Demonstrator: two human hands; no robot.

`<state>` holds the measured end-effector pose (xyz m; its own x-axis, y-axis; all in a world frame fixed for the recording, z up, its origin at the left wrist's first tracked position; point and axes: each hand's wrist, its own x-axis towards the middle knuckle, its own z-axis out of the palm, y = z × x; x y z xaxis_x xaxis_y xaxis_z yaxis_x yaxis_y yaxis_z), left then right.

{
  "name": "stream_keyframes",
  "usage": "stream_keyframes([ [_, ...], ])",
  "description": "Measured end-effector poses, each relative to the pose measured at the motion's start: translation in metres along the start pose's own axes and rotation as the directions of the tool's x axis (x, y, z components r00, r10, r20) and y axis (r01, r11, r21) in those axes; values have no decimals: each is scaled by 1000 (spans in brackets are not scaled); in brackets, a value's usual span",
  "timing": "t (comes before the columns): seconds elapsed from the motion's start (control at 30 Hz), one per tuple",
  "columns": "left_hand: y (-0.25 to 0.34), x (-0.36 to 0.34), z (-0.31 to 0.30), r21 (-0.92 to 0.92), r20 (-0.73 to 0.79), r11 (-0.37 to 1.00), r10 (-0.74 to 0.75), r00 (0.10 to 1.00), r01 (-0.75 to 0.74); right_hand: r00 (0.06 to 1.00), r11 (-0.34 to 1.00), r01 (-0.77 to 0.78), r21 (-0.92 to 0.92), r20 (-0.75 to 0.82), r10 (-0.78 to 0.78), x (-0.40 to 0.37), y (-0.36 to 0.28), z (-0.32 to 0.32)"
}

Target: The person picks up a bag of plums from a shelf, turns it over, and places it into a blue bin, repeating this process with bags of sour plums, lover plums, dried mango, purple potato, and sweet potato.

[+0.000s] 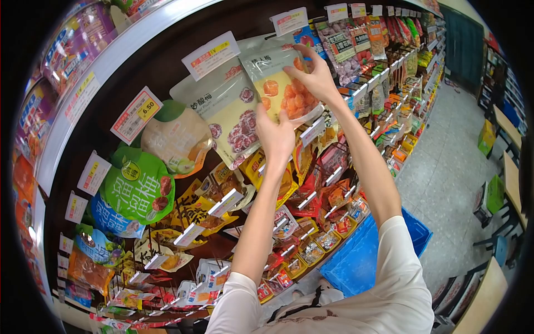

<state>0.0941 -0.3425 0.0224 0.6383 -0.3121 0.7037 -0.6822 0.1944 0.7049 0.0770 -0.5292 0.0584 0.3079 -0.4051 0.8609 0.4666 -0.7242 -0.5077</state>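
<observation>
A grey and yellow bag of dried fruit [271,72], printed with orange fruit, hangs near the top of the snack rack. My right hand [318,78] pinches its upper right side, with one finger near the top edge and another digit across the front. At its lower left edge, my left hand [276,133] is closed on the same bag, some fingers hidden. Just left of it hangs a similar bag with dark red plums [222,119], partly behind my left hand. A price tag [289,22] sits above the held bag.
More hanging snacks surround it, including a green bag [136,183] and a beige bag [175,139]. Price-tagged hooks [225,201] stick out below. A blue crate [356,256] stands on the floor beneath. Across the aisle are wooden-topped tables [509,125] and a green box [494,193].
</observation>
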Motion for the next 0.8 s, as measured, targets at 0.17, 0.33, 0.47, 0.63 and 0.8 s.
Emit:
stream_keyframes([
  [0.17, 2, -2, 1, 95, -3, 994, -54, 999, 54, 999, 999, -2, 54, 32, 1, 3, 4, 1],
  [0.33, 14, -7, -1, 87, 1, 993, -81, 997, 81, 999, 1000, -4, 22, 44, 3, 3, 7, 0],
  [0.47, 34, -8, -6, 24, 41, 987, -163, 986, 162, 994, 984, -88, 155, 78, 77, 1, -1, 3],
  [0.63, 21, -15, -6, 100, 15, 990, -103, 995, 101, 994, 986, -82, 143, 77, 72, 2, -2, 6],
  [0.8, 17, -21, -6, 172, 4, 985, 15, 1000, -16, 998, 981, -69, 182, 19, 67, 2, 3, 12],
])
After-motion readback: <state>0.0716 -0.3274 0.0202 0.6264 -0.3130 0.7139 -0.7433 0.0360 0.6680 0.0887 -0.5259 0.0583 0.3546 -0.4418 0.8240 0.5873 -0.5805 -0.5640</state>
